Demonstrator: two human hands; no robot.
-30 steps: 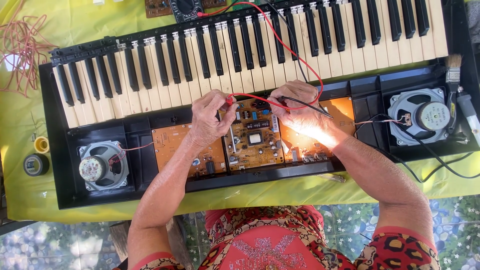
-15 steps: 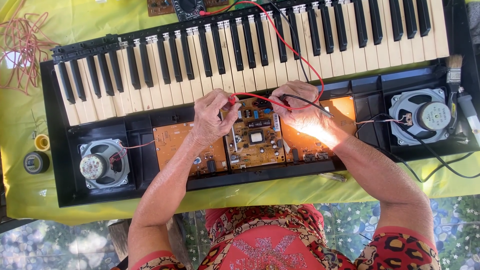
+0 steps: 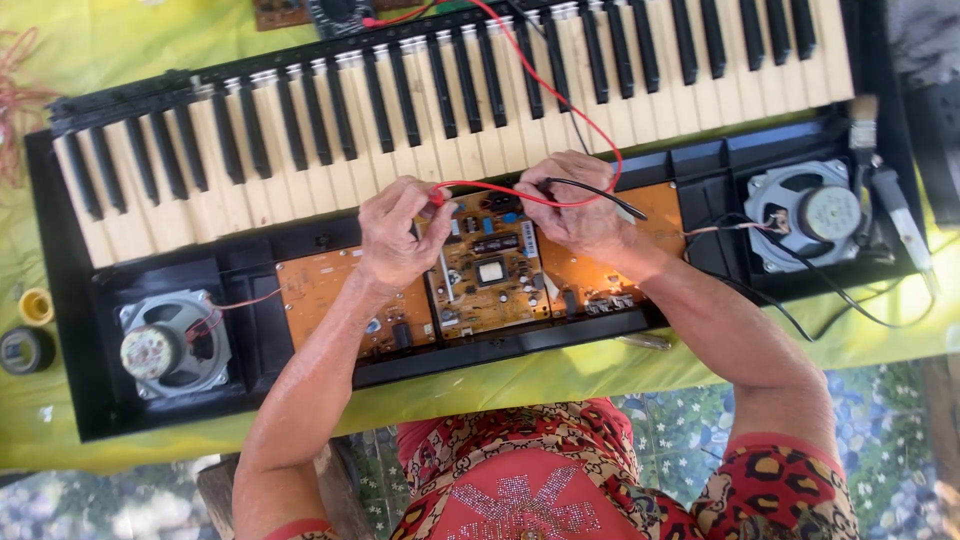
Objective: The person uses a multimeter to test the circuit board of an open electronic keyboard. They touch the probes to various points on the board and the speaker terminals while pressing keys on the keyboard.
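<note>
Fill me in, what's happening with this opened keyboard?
A person has an electronic keyboard opened on a yellow-green cloth, with its circuit board exposed between two speakers. The left hand holds a red probe and the right hand a black probe, both over the board. Whether the tips touch it is unclear. Tape rolls lie at left.

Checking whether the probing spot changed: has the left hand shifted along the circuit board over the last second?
No. The left hand stays over the same left part of the circuit board, just below the keys.
</note>
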